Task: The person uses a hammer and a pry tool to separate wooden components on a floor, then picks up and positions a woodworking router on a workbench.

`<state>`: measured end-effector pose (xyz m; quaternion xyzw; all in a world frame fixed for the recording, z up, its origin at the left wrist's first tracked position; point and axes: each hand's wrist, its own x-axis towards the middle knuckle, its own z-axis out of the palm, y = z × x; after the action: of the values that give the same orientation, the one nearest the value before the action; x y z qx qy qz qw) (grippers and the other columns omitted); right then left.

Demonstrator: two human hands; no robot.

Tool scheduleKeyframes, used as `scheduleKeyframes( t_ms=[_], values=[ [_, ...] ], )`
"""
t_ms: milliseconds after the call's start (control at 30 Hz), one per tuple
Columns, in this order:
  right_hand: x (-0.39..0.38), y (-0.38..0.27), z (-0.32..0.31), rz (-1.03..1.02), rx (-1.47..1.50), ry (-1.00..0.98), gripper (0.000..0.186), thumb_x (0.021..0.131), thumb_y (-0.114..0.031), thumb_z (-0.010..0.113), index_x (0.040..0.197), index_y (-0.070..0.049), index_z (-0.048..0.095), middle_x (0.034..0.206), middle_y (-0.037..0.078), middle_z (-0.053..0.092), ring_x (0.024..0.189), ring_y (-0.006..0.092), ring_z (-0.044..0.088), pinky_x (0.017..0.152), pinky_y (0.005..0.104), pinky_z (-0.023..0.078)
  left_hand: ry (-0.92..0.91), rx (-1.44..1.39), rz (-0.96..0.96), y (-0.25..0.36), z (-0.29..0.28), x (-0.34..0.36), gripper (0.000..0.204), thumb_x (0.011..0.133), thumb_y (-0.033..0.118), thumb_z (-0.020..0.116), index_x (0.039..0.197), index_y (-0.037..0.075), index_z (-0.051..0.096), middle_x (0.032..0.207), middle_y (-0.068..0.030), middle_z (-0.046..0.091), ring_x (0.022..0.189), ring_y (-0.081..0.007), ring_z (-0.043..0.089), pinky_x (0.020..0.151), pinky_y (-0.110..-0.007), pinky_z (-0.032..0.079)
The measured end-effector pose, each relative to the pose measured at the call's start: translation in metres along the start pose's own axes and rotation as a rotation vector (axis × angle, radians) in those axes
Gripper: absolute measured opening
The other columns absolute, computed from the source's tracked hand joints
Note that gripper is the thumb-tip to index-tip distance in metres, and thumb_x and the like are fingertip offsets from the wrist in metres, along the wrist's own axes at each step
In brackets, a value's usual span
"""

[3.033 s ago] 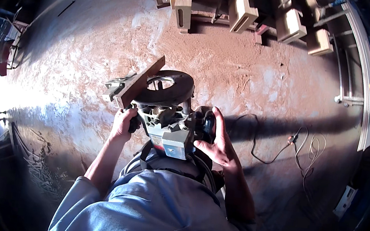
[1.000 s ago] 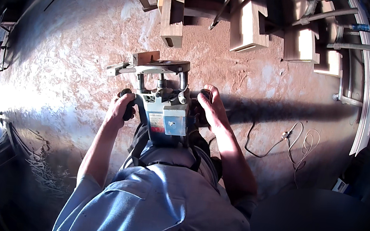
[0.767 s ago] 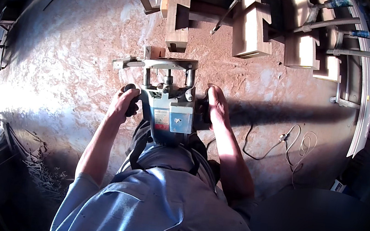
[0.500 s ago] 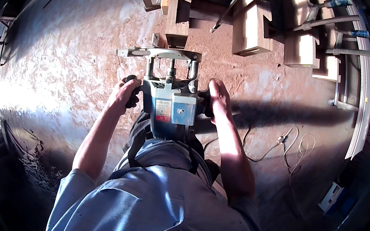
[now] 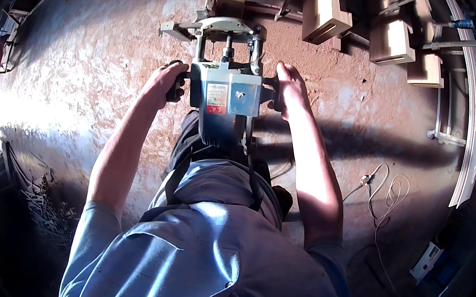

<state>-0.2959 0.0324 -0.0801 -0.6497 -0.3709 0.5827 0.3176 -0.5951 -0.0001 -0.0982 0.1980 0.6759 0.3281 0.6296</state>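
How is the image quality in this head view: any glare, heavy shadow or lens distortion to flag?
Head view: harsh sunlight blows out the dusty floor at left; the person's long shadow crosses it to the right. Fisheye bends the white frame near the rim; corners are black. The left hand, right hand and router they grip are sharp.

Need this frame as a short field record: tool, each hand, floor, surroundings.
tool: grey-blue plunge router, round base pointing away from the person
left hand: closed on the router's left black handle
right hand: on the router's right handle
floor: reddish, dusty
ahead: wooden blocks, partly in shadow
right of person: loose white cable on the floor
lower left: pile of thin scrap, unclear
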Motion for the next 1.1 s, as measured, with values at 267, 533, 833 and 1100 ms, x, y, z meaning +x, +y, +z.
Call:
scheduleKeyframes(
  t_ms=[267, 533, 833, 1100],
  values=[
    [0.007, 0.006, -0.001, 0.022, 0.041, -0.007, 0.039, 0.094, -0.044, 0.055, 0.110, -0.008, 0.056, 0.079, 0.005, 0.056, 0.056, 0.0140, 0.055, 0.042, 0.0302, 0.046, -0.004, -0.008, -0.031, -0.002, 0.003, 0.001, 0.022, 0.088, 0.033, 0.062, 0.082, 0.012, 0.058, 0.064, -0.0003, 0.049, 0.048, -0.0133, 0.046, 0.042, -0.030, 0.038],
    [0.013, 0.013, 0.001, 0.039, 0.051, 0.002, 0.039, 0.094, -0.044, 0.054, 0.108, -0.007, 0.056, 0.075, 0.005, 0.055, 0.050, 0.0145, 0.054, 0.038, 0.0297, 0.045, -0.011, 0.015, -0.012, -0.008, 0.002, 0.011, 0.024, 0.087, 0.035, 0.062, 0.080, 0.012, 0.058, 0.063, 0.0003, 0.049, 0.047, -0.0124, 0.046, 0.042, -0.029, 0.037],
    [0.017, 0.016, 0.000, 0.041, 0.057, 0.002, 0.040, 0.094, -0.043, 0.055, 0.114, -0.008, 0.055, 0.073, 0.005, 0.055, 0.049, 0.0141, 0.054, 0.036, 0.0297, 0.044, 0.000, 0.013, -0.037, -0.006, 0.004, 0.011, 0.024, 0.087, 0.034, 0.062, 0.082, 0.010, 0.059, 0.065, -0.0010, 0.050, 0.047, -0.0131, 0.046, 0.041, -0.030, 0.038],
    [0.018, 0.011, -0.001, 0.053, 0.073, -0.018, 0.041, 0.094, -0.043, 0.055, 0.115, -0.008, 0.055, 0.075, 0.005, 0.056, 0.050, 0.0144, 0.054, 0.037, 0.0311, 0.046, 0.016, 0.026, -0.019, -0.004, 0.010, 0.010, 0.029, 0.088, 0.037, 0.062, 0.072, 0.014, 0.054, 0.058, 0.0021, 0.048, 0.045, -0.0122, 0.047, 0.040, -0.027, 0.037]
  ],
)
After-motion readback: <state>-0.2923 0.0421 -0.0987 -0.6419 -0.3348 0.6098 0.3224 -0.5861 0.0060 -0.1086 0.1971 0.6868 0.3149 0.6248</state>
